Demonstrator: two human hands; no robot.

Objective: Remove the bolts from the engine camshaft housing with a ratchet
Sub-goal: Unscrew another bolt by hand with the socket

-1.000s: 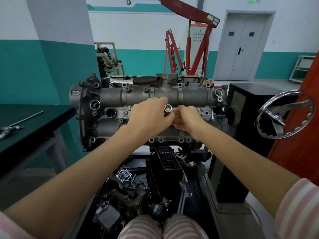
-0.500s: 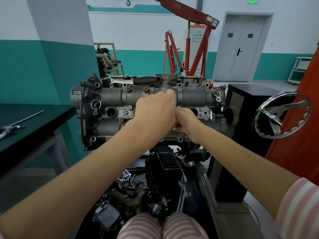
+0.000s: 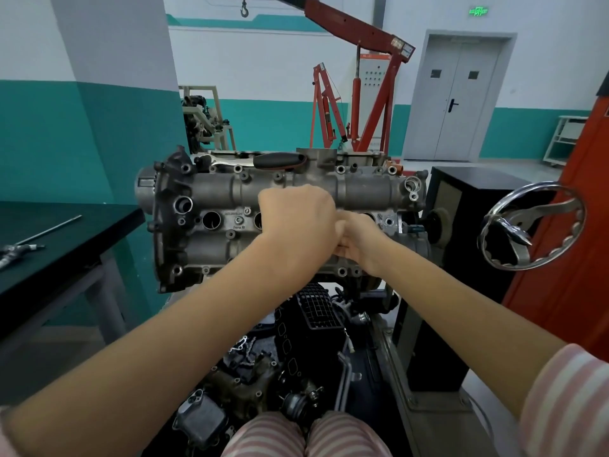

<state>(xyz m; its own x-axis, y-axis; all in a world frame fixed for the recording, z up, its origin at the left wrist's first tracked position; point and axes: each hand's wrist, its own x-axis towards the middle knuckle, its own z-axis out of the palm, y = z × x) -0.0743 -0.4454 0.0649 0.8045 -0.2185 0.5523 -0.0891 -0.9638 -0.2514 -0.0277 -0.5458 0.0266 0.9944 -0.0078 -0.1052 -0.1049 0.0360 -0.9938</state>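
Both hands meet mid camshaft housing [image 3: 211, 196]: left hand [image 3: 298, 222] curled, contents hidden; right hand [image 3: 359, 239] grip can't tell. Bolts small, slippery; ratchet [image 3: 280, 159] idle on top, take rubber handle

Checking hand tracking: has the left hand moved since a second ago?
Yes. The left hand has rolled over to the right across the engine housing, now hiding the socket it showed before.

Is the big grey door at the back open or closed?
Closed. The double door has both leaves flush in the frame, with no gap showing between them.
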